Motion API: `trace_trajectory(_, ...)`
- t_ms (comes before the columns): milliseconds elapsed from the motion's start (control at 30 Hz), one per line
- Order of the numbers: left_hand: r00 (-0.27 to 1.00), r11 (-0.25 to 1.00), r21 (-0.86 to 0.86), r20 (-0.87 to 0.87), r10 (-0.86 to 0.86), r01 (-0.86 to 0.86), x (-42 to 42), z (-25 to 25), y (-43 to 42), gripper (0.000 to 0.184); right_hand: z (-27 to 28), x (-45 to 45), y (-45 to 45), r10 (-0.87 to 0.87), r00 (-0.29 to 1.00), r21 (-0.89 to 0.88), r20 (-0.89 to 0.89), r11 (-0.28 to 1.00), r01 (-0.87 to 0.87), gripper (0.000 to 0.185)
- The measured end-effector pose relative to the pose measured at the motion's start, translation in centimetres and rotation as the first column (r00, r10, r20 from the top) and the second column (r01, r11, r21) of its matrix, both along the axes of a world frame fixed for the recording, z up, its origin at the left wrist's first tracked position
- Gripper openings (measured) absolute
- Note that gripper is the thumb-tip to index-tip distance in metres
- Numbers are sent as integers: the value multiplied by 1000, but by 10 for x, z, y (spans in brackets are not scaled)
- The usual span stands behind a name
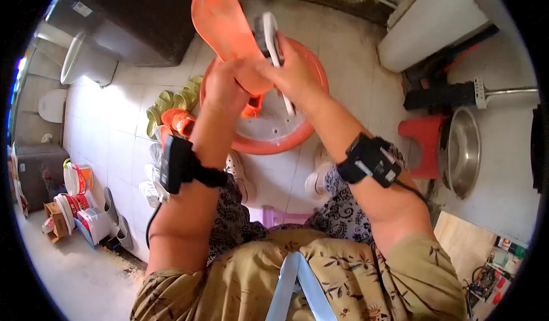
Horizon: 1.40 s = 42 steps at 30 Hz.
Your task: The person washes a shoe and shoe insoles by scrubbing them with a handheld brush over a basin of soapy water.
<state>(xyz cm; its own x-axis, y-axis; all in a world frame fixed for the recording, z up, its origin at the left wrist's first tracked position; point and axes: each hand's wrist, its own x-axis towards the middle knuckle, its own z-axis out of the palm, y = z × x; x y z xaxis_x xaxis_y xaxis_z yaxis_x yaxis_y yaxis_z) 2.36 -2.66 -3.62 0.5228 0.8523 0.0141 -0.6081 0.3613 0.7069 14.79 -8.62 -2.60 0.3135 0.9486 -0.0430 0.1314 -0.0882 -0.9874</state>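
An orange insole (220, 21) is held up over a red basin (269, 148), its heel end low and its toe end pointing away. My left hand (223, 84) grips the insole near its heel. In my right hand (289, 72) is a white-handled brush (270, 29) with dark bristles, upright at the insole's right edge. The right fingers also lie close to the insole; whether they press on it is unclear. Inside the basin, an orange shoe (252, 106) sits partly hidden under the hands, with whitish water around it.
Orange shoes (178, 121), green footwear (184, 99) and white shoes (150, 192) stand left of the basin. To the right are a red stool (420, 144) and a metal bowl (464, 152). Buckets (77, 178) stand far left. A purple stool (280, 216) is beneath me.
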Motion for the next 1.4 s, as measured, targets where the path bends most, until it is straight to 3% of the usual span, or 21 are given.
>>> trace_trajectory(67,996,984,-163,-59,67,-76,-7,10,-1,53,3,-2,-1,21,1000,10,-2,1000,-21,78)
trace_trajectory(100,998,956,-289,-6,60,-59,-12,12,5,51,8,-4,-6,65,998,-11,0,998,-65,78)
trace_trajectory(167,997,935,-346,-40,66,-75,-25,11,21,51,17,-14,-19,132,991,-22,7,991,-132,78)
trace_trajectory(200,996,903,-422,-79,46,-76,-32,12,27,51,24,-21,-29,158,983,-101,-89,981,-167,77)
trace_trajectory(267,979,904,-385,-148,140,-188,-33,20,26,53,23,-24,-32,185,965,-175,-186,960,-218,75)
trace_trajectory(333,993,991,-62,-29,118,-120,-32,16,29,56,-4,-14,-28,77,983,69,169,994,-90,73)
trace_trajectory(367,993,991,-57,-23,119,-120,-31,14,30,56,-18,-8,-21,-13,975,220,224,975,-38,65)
trace_trajectory(400,994,993,-55,-38,101,-103,-29,15,29,58,-10,-6,-18,-14,973,224,229,974,-39,65)
trace_trajectory(500,992,991,-87,-85,89,-97,-19,21,21,63,6,-8,-18,28,888,226,459,963,-147,50)
trace_trajectory(533,988,987,-118,-121,95,-109,-14,24,17,66,7,-11,-17,21,888,224,460,965,-139,50)
trace_trajectory(600,997,994,-107,-70,-11,4,-14,2,23,65,11,-12,-17,138,750,-70,647,990,-122,46)
trace_trajectory(633,995,996,-84,-97,-15,7,-12,2,17,64,4,-8,-13,24,742,63,670,994,-89,45)
trace_trajectory(733,988,997,-76,-153,-28,16,-5,8,5,63,8,6,-2,23,702,-25,712,1000,-7,44)
trace_trajectory(767,982,995,-95,-186,-35,17,-3,9,2,63,6,14,4,-73,687,43,723,997,61,43)
trace_trajectory(867,984,992,-109,-165,-74,56,-3,6,-2,65,17,26,6,-15,737,-59,675,996,74,42)
trace_trajectory(1000,990,998,-62,-143,-10,2,-5,5,2,66,15,13,-3,-19,747,-69,664,994,86,44)
trace_trajectory(1067,978,991,-111,-202,48,-71,-4,5,6,68,-2,-5,-12,60,686,96,726,978,-186,43)
trace_trajectory(1100,978,991,-112,-201,49,-73,-5,5,6,68,3,-13,-16,80,758,60,647,986,-155,43)
trace_trajectory(1233,975,994,-90,-205,-85,67,-5,0,2,70,1,10,-3,-20,745,111,667,991,-73,43)
trace_trajectory(1333,960,988,-59,-236,-154,144,-4,-5,0,69,7,25,1,-43,793,-55,607,994,96,43)
trace_trajectory(1400,976,983,-118,-154,-155,137,-5,-4,0,70,14,29,0,-10,802,-122,598,987,103,44)
